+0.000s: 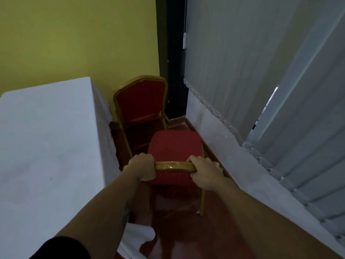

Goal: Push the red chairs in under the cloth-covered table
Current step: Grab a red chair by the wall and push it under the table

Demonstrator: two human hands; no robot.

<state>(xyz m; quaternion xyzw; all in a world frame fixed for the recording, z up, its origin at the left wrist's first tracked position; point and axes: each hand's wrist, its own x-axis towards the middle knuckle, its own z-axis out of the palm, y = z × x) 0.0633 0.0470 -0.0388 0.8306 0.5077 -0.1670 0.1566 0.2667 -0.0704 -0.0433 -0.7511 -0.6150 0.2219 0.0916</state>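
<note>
A red chair (173, 146) with a gold frame stands directly in front of me, its seat pointing away and its back toward me. My left hand (143, 168) grips the left end of its top rail and my right hand (205, 171) grips the right end. The cloth-covered table (46, 137), draped in white, fills the left side; this chair stands beside its right edge, out from under it. A second red chair (141, 101) stands farther off in the corner with its backrest facing me, close to the table's far corner.
A yellow wall (74, 34) rises behind the table. Grey vertical blinds (261, 71) and a low white wall (233, 156) run along the right, leaving a narrow strip of red-brown floor (177, 230). The tablecloth's hem (138, 238) trails on the floor near me.
</note>
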